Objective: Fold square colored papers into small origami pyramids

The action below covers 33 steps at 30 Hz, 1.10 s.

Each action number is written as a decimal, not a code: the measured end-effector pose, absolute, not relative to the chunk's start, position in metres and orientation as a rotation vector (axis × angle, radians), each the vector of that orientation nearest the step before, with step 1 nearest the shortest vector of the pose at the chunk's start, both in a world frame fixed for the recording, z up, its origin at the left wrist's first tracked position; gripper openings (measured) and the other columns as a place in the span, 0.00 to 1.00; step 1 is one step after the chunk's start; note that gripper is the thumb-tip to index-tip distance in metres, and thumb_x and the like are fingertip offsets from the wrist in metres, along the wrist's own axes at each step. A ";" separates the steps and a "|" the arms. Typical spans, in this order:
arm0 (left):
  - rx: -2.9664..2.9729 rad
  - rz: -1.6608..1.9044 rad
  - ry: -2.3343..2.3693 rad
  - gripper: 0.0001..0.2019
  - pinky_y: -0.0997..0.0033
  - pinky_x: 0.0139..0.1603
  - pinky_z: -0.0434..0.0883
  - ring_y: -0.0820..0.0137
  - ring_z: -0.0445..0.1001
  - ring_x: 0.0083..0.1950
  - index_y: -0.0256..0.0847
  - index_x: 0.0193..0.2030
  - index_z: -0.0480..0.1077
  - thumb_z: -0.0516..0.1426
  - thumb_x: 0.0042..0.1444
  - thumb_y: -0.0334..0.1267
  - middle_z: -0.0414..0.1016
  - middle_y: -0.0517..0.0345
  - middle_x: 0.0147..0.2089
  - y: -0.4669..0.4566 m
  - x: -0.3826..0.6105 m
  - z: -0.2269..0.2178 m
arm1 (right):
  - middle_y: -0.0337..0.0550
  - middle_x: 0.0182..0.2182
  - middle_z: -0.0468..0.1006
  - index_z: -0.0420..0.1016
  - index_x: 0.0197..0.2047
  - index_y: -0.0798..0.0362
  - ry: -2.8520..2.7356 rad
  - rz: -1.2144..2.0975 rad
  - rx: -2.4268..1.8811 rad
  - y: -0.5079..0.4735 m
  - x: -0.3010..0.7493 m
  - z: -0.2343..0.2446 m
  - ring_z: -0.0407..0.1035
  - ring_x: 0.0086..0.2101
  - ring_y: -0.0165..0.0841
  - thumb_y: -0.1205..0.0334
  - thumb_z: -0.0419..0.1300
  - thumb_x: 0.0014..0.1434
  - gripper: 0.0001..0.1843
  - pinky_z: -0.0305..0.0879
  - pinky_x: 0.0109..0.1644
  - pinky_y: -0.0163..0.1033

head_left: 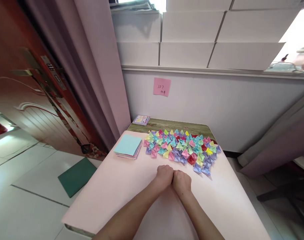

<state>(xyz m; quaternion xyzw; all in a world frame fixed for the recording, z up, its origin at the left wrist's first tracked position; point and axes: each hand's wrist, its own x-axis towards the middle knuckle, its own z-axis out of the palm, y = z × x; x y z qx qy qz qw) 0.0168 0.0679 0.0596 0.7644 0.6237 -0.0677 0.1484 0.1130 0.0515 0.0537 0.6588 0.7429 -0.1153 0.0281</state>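
Both my hands rest as fists on the pink table cover, knuckles meeting side by side. My left hand is closed, and nothing shows sticking out of it. Just to its right, my right hand is curled shut the same way. Beyond them spreads a dense group of small folded paper pieces in blue, purple, pink, yellow, green and red. To the left of that group lies a stack of square paper sheets, light blue on top. The palms and fingertips are hidden from view.
A small printed pad sits at the table's far left corner. On the wall is a pink note with handwriting. White boxes are stacked on the sill. A green mat lies on the floor left of the pink-covered table.
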 end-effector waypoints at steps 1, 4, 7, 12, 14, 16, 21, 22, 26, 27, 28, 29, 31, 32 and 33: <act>2.195 -0.198 1.795 0.15 0.59 0.46 0.72 0.56 0.77 0.48 0.36 0.42 0.76 0.50 0.56 0.23 0.78 0.41 0.44 0.068 0.016 0.061 | 0.52 0.37 0.80 0.79 0.39 0.52 2.304 -0.370 2.035 0.052 0.112 0.054 0.77 0.37 0.40 0.69 0.52 0.58 0.14 0.64 0.36 0.38; 2.183 -0.198 1.797 0.15 0.59 0.46 0.72 0.56 0.76 0.48 0.36 0.42 0.76 0.49 0.56 0.23 0.78 0.41 0.44 0.066 0.013 0.066 | 0.51 0.38 0.81 0.80 0.38 0.50 2.325 -0.407 2.041 0.053 0.111 0.054 0.77 0.37 0.40 0.68 0.53 0.58 0.13 0.64 0.35 0.37; 2.178 -0.174 1.790 0.16 0.60 0.47 0.71 0.57 0.75 0.49 0.36 0.42 0.76 0.48 0.57 0.24 0.77 0.42 0.45 0.062 0.011 0.069 | 0.50 0.38 0.81 0.80 0.39 0.49 2.321 -0.424 2.056 0.054 0.111 0.053 0.77 0.37 0.42 0.67 0.53 0.58 0.14 0.65 0.35 0.39; 2.148 -0.133 1.793 0.17 0.60 0.46 0.70 0.57 0.75 0.48 0.36 0.43 0.76 0.47 0.59 0.25 0.76 0.42 0.45 0.052 0.009 0.067 | 0.51 0.34 0.82 0.80 0.36 0.51 2.286 -0.452 2.084 0.058 0.111 0.049 0.77 0.37 0.43 0.68 0.53 0.57 0.13 0.65 0.35 0.39; 2.128 -0.120 1.806 0.17 0.61 0.45 0.70 0.57 0.75 0.47 0.36 0.44 0.76 0.46 0.59 0.26 0.76 0.42 0.45 0.050 0.008 0.066 | 0.51 0.34 0.82 0.80 0.36 0.51 2.290 -0.460 2.089 0.058 0.111 0.049 0.77 0.37 0.42 0.68 0.53 0.58 0.14 0.64 0.35 0.39; 2.110 -0.105 1.817 0.17 0.61 0.45 0.69 0.58 0.75 0.47 0.36 0.45 0.75 0.46 0.59 0.28 0.76 0.43 0.46 0.050 0.007 0.065 | 0.50 0.35 0.82 0.80 0.36 0.51 2.308 -0.471 2.089 0.058 0.112 0.050 0.77 0.37 0.42 0.66 0.53 0.58 0.13 0.64 0.35 0.39; 2.093 -0.070 1.788 0.14 0.64 0.44 0.68 0.58 0.75 0.47 0.34 0.43 0.75 0.49 0.58 0.31 0.76 0.42 0.45 0.053 0.002 0.065 | 0.47 0.39 0.81 0.80 0.38 0.48 2.344 -0.537 2.097 0.051 0.118 0.053 0.76 0.38 0.39 0.61 0.56 0.57 0.11 0.61 0.35 0.36; 2.098 -0.064 1.765 0.13 0.65 0.44 0.67 0.58 0.75 0.47 0.34 0.42 0.75 0.50 0.56 0.31 0.76 0.42 0.45 0.053 0.000 0.066 | 0.45 0.39 0.81 0.80 0.38 0.47 2.344 -0.569 2.100 0.049 0.121 0.054 0.75 0.38 0.38 0.60 0.57 0.57 0.10 0.60 0.34 0.36; 2.110 -0.043 1.661 0.08 0.67 0.42 0.66 0.59 0.74 0.46 0.38 0.35 0.75 0.55 0.51 0.32 0.77 0.48 0.43 0.048 -0.006 0.068 | 0.37 0.31 0.82 0.81 0.33 0.44 2.339 -0.746 2.078 0.043 0.139 0.055 0.75 0.35 0.33 0.56 0.57 0.58 0.11 0.57 0.31 0.32; 2.107 -0.037 1.646 0.08 0.67 0.41 0.65 0.59 0.74 0.45 0.39 0.34 0.75 0.55 0.51 0.32 0.77 0.49 0.42 0.046 -0.007 0.068 | 0.36 0.30 0.82 0.81 0.32 0.43 2.336 -0.778 2.072 0.041 0.143 0.055 0.75 0.34 0.31 0.56 0.56 0.58 0.11 0.57 0.30 0.31; 2.102 -0.029 1.636 0.07 0.67 0.41 0.65 0.60 0.74 0.45 0.40 0.33 0.75 0.55 0.51 0.33 0.77 0.49 0.42 0.045 -0.007 0.068 | 0.36 0.30 0.82 0.81 0.32 0.43 2.333 -0.796 2.070 0.040 0.146 0.055 0.75 0.33 0.31 0.56 0.56 0.58 0.11 0.56 0.29 0.31; 2.099 -0.022 1.628 0.07 0.67 0.42 0.65 0.60 0.73 0.45 0.40 0.33 0.75 0.55 0.51 0.33 0.76 0.50 0.43 0.044 -0.006 0.067 | 0.35 0.30 0.82 0.81 0.32 0.43 2.330 -0.799 2.074 0.039 0.148 0.055 0.75 0.33 0.30 0.57 0.56 0.58 0.11 0.56 0.30 0.31; 2.089 -0.007 1.623 0.08 0.67 0.42 0.65 0.60 0.73 0.46 0.40 0.34 0.75 0.54 0.52 0.33 0.76 0.50 0.43 0.043 -0.003 0.066 | 0.36 0.31 0.81 0.81 0.33 0.43 2.323 -0.762 2.089 0.037 0.148 0.054 0.75 0.35 0.32 0.60 0.55 0.57 0.11 0.57 0.30 0.31; 2.082 -0.001 1.624 0.08 0.67 0.42 0.65 0.60 0.73 0.45 0.39 0.34 0.75 0.54 0.52 0.32 0.76 0.50 0.43 0.043 -0.001 0.066 | 0.37 0.32 0.81 0.81 0.33 0.43 2.321 -0.728 2.097 0.036 0.147 0.053 0.74 0.35 0.33 0.62 0.56 0.56 0.11 0.57 0.31 0.32; 2.074 0.005 1.629 0.08 0.67 0.42 0.65 0.61 0.73 0.45 0.39 0.34 0.74 0.53 0.52 0.32 0.76 0.49 0.43 0.043 0.001 0.065 | 0.38 0.33 0.81 0.81 0.34 0.44 2.321 -0.687 2.103 0.035 0.144 0.053 0.74 0.36 0.34 0.63 0.56 0.54 0.12 0.58 0.32 0.33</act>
